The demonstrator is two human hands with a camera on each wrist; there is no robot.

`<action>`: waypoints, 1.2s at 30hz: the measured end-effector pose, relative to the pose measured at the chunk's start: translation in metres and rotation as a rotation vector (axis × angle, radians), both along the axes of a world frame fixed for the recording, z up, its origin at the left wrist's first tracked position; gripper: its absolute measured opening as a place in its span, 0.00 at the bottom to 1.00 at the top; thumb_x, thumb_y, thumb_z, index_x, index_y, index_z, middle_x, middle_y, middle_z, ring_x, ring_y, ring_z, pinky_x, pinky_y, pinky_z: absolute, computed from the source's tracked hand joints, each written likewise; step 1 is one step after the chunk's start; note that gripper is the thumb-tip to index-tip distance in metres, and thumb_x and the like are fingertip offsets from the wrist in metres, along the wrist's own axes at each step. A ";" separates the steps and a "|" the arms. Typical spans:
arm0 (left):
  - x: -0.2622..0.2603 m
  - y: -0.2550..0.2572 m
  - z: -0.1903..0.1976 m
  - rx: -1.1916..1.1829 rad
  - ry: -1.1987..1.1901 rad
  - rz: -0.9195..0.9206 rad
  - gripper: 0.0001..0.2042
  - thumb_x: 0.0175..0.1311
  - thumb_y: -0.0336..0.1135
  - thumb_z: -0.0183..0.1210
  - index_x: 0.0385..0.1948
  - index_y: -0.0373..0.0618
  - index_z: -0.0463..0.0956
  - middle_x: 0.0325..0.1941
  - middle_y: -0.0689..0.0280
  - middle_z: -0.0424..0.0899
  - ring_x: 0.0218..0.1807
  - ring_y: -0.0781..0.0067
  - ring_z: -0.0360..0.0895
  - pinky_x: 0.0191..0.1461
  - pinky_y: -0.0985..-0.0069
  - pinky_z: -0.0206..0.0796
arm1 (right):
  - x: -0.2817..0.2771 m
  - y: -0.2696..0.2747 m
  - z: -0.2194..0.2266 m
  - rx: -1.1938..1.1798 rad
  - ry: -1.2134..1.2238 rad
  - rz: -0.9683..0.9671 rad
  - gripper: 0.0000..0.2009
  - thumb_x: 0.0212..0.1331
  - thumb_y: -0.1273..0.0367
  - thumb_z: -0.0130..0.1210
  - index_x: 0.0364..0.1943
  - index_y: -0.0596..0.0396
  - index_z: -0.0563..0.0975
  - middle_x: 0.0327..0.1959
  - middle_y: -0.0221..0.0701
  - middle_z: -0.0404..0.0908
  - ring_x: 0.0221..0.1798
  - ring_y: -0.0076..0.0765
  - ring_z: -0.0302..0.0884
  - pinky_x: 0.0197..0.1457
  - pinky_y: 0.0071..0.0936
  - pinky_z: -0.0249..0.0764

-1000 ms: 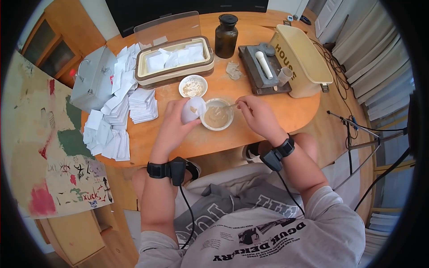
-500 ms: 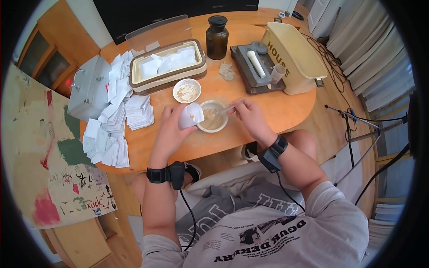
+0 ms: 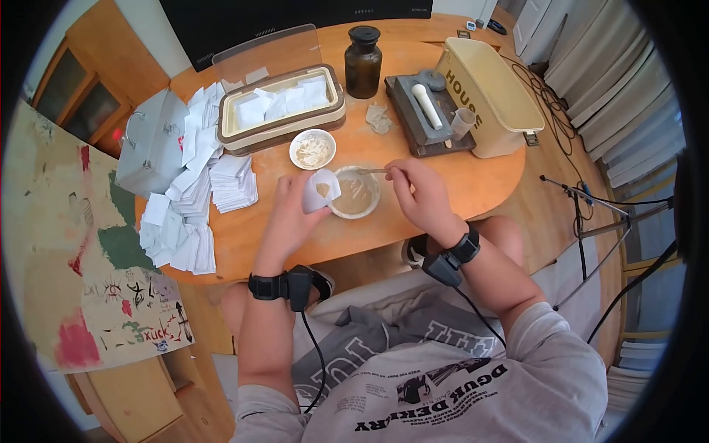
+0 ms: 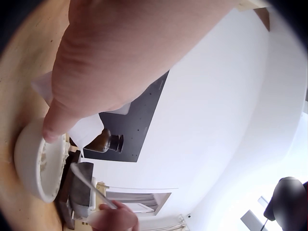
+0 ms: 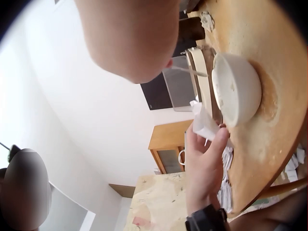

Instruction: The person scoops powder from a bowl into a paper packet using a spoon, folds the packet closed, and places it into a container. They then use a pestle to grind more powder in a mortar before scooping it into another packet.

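Near the table's front edge stands a white bowl (image 3: pixel 367 210) with beige powder inside. My left hand (image 3: pixel 290 218) grips an open white paper packet (image 3: pixel 316 193) at the bowl's left rim, some beige powder in its mouth. In the right wrist view the left hand (image 5: pixel 206 168) pinches the packet (image 5: pixel 204 123) beside the bowl (image 5: pixel 239 89). My right hand (image 3: pixel 424 198) pinches the handle of a thin metal spoon (image 3: pixel 373 171), whose tip is over the bowl's far side. In the left wrist view the spoon (image 4: pixel 89 184) slants toward the packet (image 4: pixel 87 130).
Behind is a second bowl (image 3: pixel 312 150) of pale powder. Paper packets (image 3: pixel 233 179) pile at the left by a metal case (image 3: pixel 153 140). Farther back stand a container (image 3: pixel 283 127) of packets, a dark jar (image 3: pixel 362 65), a tray (image 3: pixel 443 148) with a pestle, and a cream bin (image 3: pixel 509 92).
The spoon has moved from low in the bowl up to its far rim, near the packet. My left hand still holds the packet by the bowl.
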State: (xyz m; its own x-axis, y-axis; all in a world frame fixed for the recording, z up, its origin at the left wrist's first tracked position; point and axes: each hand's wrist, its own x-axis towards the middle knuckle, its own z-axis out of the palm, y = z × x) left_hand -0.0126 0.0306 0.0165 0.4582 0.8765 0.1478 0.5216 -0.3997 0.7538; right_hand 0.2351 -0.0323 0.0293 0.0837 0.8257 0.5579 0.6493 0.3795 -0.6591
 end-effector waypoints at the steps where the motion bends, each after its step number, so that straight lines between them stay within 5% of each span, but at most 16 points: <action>1: -0.001 0.002 -0.002 0.020 -0.002 0.013 0.33 0.50 0.30 0.73 0.60 0.41 0.69 0.56 0.53 0.72 0.59 0.50 0.72 0.64 0.63 0.66 | 0.004 0.002 -0.006 -0.002 -0.002 0.000 0.05 0.65 0.74 0.53 0.39 0.59 0.80 0.32 0.40 0.83 0.32 0.45 0.81 0.36 0.34 0.76; 3: -0.003 0.004 -0.003 0.042 -0.004 0.025 0.32 0.50 0.31 0.73 0.60 0.41 0.69 0.56 0.53 0.72 0.59 0.50 0.72 0.64 0.63 0.66 | 0.007 0.007 -0.015 -0.062 -0.196 0.028 0.05 0.65 0.72 0.54 0.38 0.59 0.79 0.30 0.40 0.82 0.32 0.46 0.81 0.36 0.36 0.77; 7: -0.006 0.003 0.003 0.091 0.011 0.040 0.32 0.52 0.33 0.72 0.60 0.41 0.69 0.54 0.53 0.73 0.58 0.50 0.72 0.63 0.62 0.66 | 0.002 0.000 -0.013 -0.216 -0.101 0.050 0.07 0.67 0.71 0.52 0.37 0.60 0.78 0.29 0.41 0.82 0.32 0.45 0.81 0.37 0.36 0.76; 9: -0.006 0.002 0.005 0.085 0.021 0.034 0.32 0.52 0.34 0.72 0.60 0.41 0.69 0.54 0.53 0.73 0.58 0.50 0.72 0.63 0.62 0.66 | -0.001 -0.002 -0.013 -0.488 0.231 0.078 0.09 0.70 0.70 0.49 0.38 0.61 0.78 0.29 0.39 0.83 0.32 0.36 0.82 0.37 0.33 0.76; 12: -0.005 0.001 0.007 0.074 0.032 -0.002 0.32 0.52 0.34 0.72 0.61 0.41 0.68 0.54 0.53 0.72 0.58 0.50 0.72 0.63 0.63 0.65 | -0.006 0.002 -0.029 -0.552 0.457 0.070 0.10 0.71 0.70 0.47 0.38 0.62 0.78 0.29 0.35 0.83 0.31 0.26 0.79 0.35 0.27 0.75; 22: -0.005 -0.002 0.009 0.049 0.047 -0.015 0.33 0.53 0.32 0.72 0.62 0.41 0.68 0.55 0.54 0.72 0.59 0.51 0.72 0.64 0.63 0.65 | 0.001 0.012 -0.020 -0.575 0.911 -0.006 0.10 0.72 0.70 0.48 0.39 0.60 0.79 0.30 0.28 0.83 0.27 0.18 0.70 0.34 0.18 0.70; 24: -0.002 -0.004 0.011 0.011 0.045 -0.015 0.33 0.52 0.32 0.72 0.62 0.41 0.68 0.55 0.54 0.72 0.59 0.51 0.72 0.64 0.64 0.65 | 0.002 0.014 -0.008 -0.390 0.932 -0.004 0.09 0.71 0.70 0.49 0.40 0.60 0.80 0.30 0.30 0.84 0.28 0.20 0.74 0.34 0.20 0.72; 25: 0.000 -0.005 0.010 0.013 0.038 -0.027 0.33 0.52 0.32 0.72 0.62 0.41 0.67 0.55 0.54 0.72 0.59 0.51 0.72 0.64 0.64 0.66 | -0.003 0.011 -0.002 -0.388 0.931 -0.004 0.09 0.71 0.70 0.49 0.40 0.60 0.80 0.30 0.30 0.84 0.28 0.20 0.74 0.34 0.20 0.72; 28: 0.004 -0.005 0.007 0.027 0.016 -0.052 0.34 0.52 0.32 0.72 0.62 0.41 0.67 0.55 0.53 0.72 0.59 0.50 0.72 0.64 0.63 0.66 | -0.024 0.001 0.006 -0.041 0.162 0.144 0.07 0.69 0.73 0.52 0.43 0.61 0.80 0.31 0.38 0.84 0.35 0.36 0.83 0.40 0.29 0.77; 36: -0.002 0.000 0.004 0.053 0.036 0.080 0.31 0.52 0.34 0.72 0.59 0.40 0.68 0.55 0.51 0.73 0.58 0.47 0.72 0.63 0.61 0.66 | -0.003 0.007 -0.021 -0.174 0.029 0.086 0.07 0.67 0.72 0.53 0.42 0.61 0.80 0.37 0.42 0.84 0.40 0.47 0.83 0.46 0.35 0.77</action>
State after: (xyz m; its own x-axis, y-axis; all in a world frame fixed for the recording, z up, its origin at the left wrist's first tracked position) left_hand -0.0142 0.0306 0.0205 0.3926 0.9021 0.1792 0.5802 -0.3941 0.7128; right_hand 0.2320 -0.0258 0.0085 0.0224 0.9145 0.4041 0.5993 0.3112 -0.7376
